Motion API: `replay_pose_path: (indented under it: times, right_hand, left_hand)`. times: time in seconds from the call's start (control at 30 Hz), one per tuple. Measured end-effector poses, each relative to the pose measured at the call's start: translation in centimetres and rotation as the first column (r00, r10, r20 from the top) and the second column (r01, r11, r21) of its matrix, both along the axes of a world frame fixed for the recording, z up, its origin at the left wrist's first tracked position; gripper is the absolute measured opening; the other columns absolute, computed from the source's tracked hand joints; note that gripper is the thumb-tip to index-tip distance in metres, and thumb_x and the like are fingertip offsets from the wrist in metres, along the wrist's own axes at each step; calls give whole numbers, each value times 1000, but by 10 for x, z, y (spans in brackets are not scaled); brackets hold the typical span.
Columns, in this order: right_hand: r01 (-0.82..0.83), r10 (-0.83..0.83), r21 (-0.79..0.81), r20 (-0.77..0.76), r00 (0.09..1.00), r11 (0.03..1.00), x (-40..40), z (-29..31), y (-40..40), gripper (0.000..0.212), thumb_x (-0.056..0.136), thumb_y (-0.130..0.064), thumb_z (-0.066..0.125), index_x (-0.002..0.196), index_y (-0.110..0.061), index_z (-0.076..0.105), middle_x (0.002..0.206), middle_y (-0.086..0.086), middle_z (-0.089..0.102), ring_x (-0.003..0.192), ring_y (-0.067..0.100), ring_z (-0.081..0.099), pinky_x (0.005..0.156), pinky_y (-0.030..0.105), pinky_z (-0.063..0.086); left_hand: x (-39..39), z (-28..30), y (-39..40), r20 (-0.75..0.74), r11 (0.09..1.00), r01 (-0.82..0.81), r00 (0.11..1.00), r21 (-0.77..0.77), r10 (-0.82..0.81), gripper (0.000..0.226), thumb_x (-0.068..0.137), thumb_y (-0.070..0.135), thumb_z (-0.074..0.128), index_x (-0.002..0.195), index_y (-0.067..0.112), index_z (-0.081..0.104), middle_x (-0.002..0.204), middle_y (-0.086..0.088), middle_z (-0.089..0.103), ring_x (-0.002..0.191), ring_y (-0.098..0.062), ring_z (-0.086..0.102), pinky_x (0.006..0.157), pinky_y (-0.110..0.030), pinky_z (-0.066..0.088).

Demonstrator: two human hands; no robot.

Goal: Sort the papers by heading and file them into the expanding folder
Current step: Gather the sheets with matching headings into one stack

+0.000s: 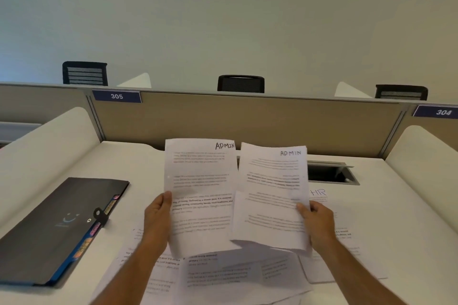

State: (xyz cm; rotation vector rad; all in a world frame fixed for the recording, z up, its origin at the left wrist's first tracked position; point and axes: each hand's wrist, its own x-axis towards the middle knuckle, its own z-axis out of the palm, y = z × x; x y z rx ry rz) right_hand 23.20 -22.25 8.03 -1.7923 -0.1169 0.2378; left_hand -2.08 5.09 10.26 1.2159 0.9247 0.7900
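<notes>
Papers (210, 277) lie fanned across the bench (396, 193) nearest the person, loose and overlapping, clearly the unsorted pile. Just above that pile, both forearms reach forward and up. Left hand (158, 215) pinches the left edge of one sheet (200, 193) headed ADMIN, thumb in front, fingers behind. Right hand (316, 218) does the same on the right edge of a second ADMIN sheet (272, 193), and there may be another page tucked under it. The two are held upright, side by side and slightly overlapping, presumably so the headings can be compared: a match! Right of the pile, an HR sheet (319, 193) peeks out flat. Left of the pile, well apart, the dark expanding folder (57, 225) lies closed, strap fastened, coloured tabs showing along its edge. Beyond the pile, a cable slot (332, 173), then the partition (247, 118).
</notes>
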Motion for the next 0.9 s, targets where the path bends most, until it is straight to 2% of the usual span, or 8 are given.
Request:
replay_pose_path:
  times: [0.07,0.2,0.3,0.4,0.53,0.67,0.8,0.9]
  right_hand:
    - [34,-33,-30,40,999,999,7,-2,-11,11,89,-14,71,81,-20,68,92,11,74,80,26,69,78,41,58]
    - [50,-49,-24,38,998,998,10,-3,-19,3,91,-13,69,94,-14,71,95,10,73,81,27,69,81,44,59]
    - [-10,10,16,27,1000,1000,-1,3,-7,5,90,-11,69,87,-16,70,89,8,74,80,29,71,80,46,60]
    - [-82,83,73,-17,996,994,-15,13,9,3,91,-13,69,93,-12,71,85,8,76,78,29,74,74,45,63]
    - [-183,192,152,-48,980,971,-34,26,29,5,91,-16,70,96,-17,71,86,3,78,75,23,76,69,41,63]
    - [-248,271,218,-83,959,944,-48,34,46,10,88,-19,74,98,-15,73,88,1,79,78,23,76,71,40,63]
    - [-328,345,137,-127,930,935,-61,33,58,12,91,-29,70,99,-21,73,89,-6,78,79,19,76,77,41,63]
    - [-382,382,20,-101,919,924,-63,30,57,19,95,-39,62,95,-23,73,88,-8,77,85,18,74,80,38,62]
  left_hand:
    - [-2,4,7,32,1000,-15,999,-18,16,25,101,38,54,101,20,72,95,-5,78,84,-24,74,68,-38,61]
    - [2,9,8,53,997,18,999,-77,-14,25,101,37,54,102,20,71,95,-5,78,85,-27,75,70,-40,61]
    - [11,10,-1,52,990,75,996,-117,-69,25,101,36,55,102,18,72,94,-7,78,85,-27,75,71,-41,61]
    - [21,9,-11,25,989,91,996,-116,-88,27,101,36,56,101,15,73,95,-6,78,89,-27,75,74,-39,61]
    - [28,5,-19,10,985,114,993,-128,-113,33,101,38,55,98,9,72,94,-9,78,89,-31,75,82,-49,61]
    - [32,2,-25,-18,988,129,991,-83,-131,25,100,34,58,109,12,65,100,-10,76,89,-29,75,79,-48,62]
    - [33,1,-29,-14,978,192,981,-78,-194,27,95,22,68,119,19,59,109,-4,74,94,-26,74,79,-51,62]
    - [29,0,-27,-73,982,186,980,22,-184,23,92,14,70,113,20,64,106,-1,75,93,-23,74,77,-42,62]
